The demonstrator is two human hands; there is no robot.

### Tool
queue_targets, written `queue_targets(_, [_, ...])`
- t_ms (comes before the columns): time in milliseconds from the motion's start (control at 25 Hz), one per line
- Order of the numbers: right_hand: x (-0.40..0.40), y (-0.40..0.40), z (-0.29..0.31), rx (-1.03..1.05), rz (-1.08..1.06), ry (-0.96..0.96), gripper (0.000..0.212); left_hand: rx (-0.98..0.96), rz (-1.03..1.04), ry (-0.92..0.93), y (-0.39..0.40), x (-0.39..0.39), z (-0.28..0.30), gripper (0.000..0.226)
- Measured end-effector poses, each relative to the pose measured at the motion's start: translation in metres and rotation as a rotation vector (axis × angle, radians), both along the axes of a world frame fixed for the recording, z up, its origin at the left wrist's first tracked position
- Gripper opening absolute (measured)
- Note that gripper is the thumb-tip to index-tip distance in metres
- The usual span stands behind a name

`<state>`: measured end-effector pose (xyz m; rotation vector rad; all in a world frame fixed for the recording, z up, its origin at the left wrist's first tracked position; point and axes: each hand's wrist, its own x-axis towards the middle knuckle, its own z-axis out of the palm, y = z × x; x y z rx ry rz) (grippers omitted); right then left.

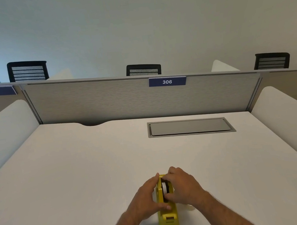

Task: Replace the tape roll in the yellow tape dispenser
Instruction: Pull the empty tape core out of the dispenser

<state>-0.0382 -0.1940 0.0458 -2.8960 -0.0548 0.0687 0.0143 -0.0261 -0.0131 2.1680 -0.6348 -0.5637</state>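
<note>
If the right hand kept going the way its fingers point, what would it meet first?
Most likely the white tape roll seated in the yellow plastic tape dispenser: the right hand already curls over it, fingers pointing leftward into the slot.

The left hand is cupped, fingers pointed toward 1 o'clock. The right hand is curled, fingers pointed toward 10 o'clock.

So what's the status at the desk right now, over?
Left hand braces the yellow tape dispenser; right hand on the white tape roll in its slot. Nothing blocking on the desk.
</note>
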Motion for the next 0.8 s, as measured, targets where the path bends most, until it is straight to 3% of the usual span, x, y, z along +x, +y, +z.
queue_targets(800, [-0.0006,-0.0034,0.0026,0.118,0.002,-0.091,0.03,0.025,0.015,-0.007,-0.0022,0.0009,0.0038,0.117])
